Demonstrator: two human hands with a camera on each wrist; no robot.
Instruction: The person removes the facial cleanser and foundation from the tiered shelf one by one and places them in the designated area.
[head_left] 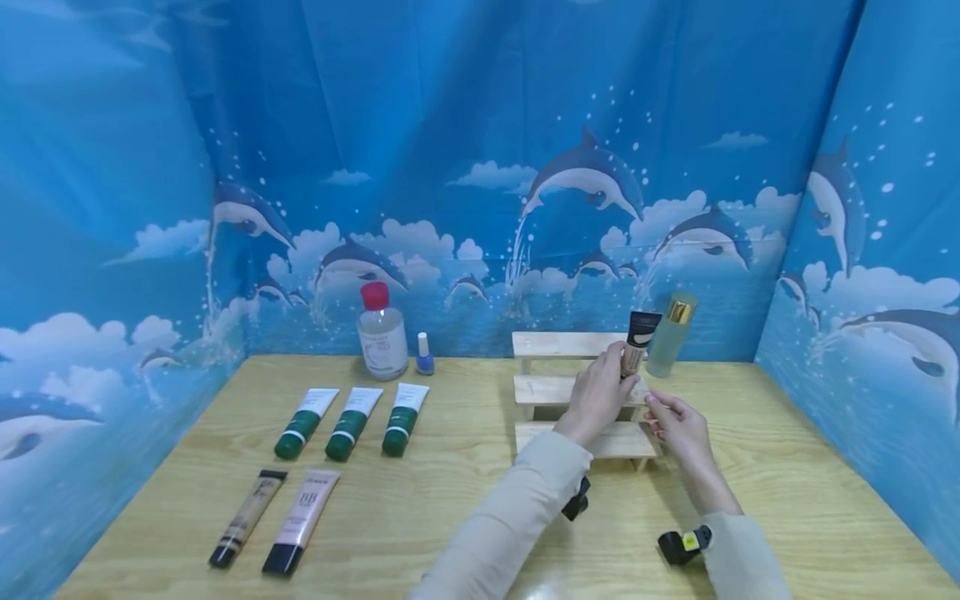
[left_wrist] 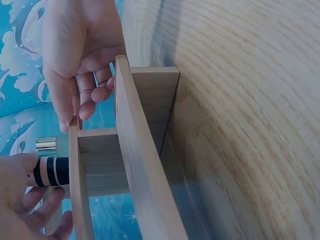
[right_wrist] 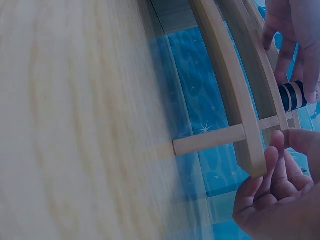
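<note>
A small cosmetic tube with a black top end and a beige body is in my left hand, gripped between thumb and fingers. It stands slightly tilted, striped cap downward, right at the middle step of the three-tier wooden rack. At the right end of that same step, my right hand pinches the edge with thumb and forefinger; the other fingers are curled below. Behind the tube, a frosted bottle with a gold cap stands to the rack's right.
On the left lie several green-and-white tubes, a beige tube and a pink BB tube. Farther back stand a clear bottle with a red cap and a blue nail polish bottle. Dolphin-print cloth surrounds the table.
</note>
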